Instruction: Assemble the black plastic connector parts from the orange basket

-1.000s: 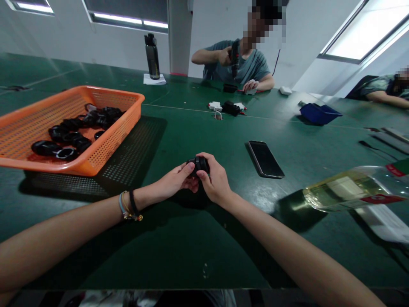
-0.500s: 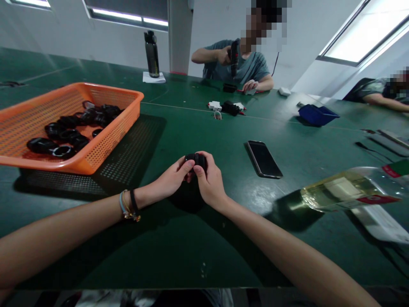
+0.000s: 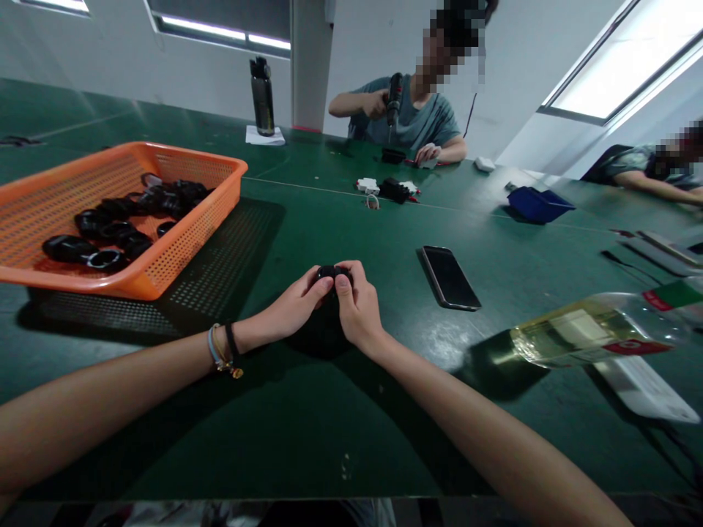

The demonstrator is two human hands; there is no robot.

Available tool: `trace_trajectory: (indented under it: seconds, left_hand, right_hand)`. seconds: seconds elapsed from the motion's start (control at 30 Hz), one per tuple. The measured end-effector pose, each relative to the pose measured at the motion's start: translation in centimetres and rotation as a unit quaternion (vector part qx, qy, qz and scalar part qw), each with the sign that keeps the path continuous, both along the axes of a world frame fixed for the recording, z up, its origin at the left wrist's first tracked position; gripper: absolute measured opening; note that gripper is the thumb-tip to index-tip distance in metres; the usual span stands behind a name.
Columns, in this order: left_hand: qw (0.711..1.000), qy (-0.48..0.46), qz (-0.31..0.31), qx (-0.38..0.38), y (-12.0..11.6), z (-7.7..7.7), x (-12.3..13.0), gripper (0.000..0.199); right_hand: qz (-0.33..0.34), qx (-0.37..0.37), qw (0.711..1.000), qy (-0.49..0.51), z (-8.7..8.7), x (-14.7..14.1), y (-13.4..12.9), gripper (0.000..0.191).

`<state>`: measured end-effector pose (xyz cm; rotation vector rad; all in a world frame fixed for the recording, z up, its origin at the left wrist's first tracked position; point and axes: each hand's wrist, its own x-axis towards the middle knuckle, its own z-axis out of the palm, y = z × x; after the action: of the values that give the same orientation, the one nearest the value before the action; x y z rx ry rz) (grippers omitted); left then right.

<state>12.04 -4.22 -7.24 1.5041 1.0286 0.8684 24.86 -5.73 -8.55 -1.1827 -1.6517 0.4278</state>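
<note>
A small, rounded black part (image 3: 329,271) is held between my two hands just above the green table (image 3: 307,439). My left hand (image 3: 296,304) grips its left side, thumb on top. From the right, my right hand (image 3: 359,304) closes on the same part, its thumb beside the other thumb. The fingers cover most of the part, so its exact kind cannot be made out. To the left stands an orange plastic basket (image 3: 190,245) with several glossy black, ring-ended parts (image 3: 110,227) lying in it.
A phone (image 3: 450,278) lies right of my hands, near a bottle of yellowish liquid (image 3: 582,329). Farther off are a blue tray (image 3: 538,203), small black and white pieces (image 3: 392,190) and a dark drinking bottle (image 3: 262,99). Across the table a person holds a power drill (image 3: 394,99).
The black part has turned slightly between my fingers, and my hands stay together in nearly the same place. Across the table, the person's drill has shifted a little to the left and down.
</note>
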Motion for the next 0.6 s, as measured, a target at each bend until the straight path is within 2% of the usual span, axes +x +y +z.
trace_trajectory:
  seconds: [0.1,0.2,0.3,0.4,0.47,0.53,0.6]
  left_hand:
    - [1.0,-0.022,-0.001,-0.013,-0.4,0.0,0.3,0.022]
    - [0.995,-0.069,-0.008,-0.067,-0.7,-0.1,0.8,0.019]
    - [0.989,-0.068,0.029,-0.129,-0.6,-0.1,1.3,0.036]
    - [0.986,-0.021,0.066,-0.151,-0.1,0.0,1.7,0.047]
    - [0.99,0.022,0.084,-0.11,0.1,0.1,1.6,0.045]
    - [0.99,0.093,0.105,-0.016,0.3,0.2,1.4,0.041]
    - [0.974,0.173,0.122,0.077,0.3,0.3,1.1,0.039]
  right_hand:
    - [-0.022,0.028,0.998,-0.049,0.2,0.6,0.4,0.035]
    - [-0.063,0.063,0.992,-0.092,0.3,0.7,0.6,0.035]
    - [-0.068,0.113,0.979,-0.153,0.1,0.5,0.8,0.031]
    - [-0.072,0.137,0.971,-0.182,0.0,0.1,1.0,0.025]
    - [-0.083,0.119,0.972,-0.184,0.0,-0.2,1.0,0.024]
    - [-0.092,0.086,0.975,-0.181,0.2,-0.5,0.9,0.025]
    - [-0.102,0.055,0.978,-0.172,0.4,-0.8,0.7,0.028]
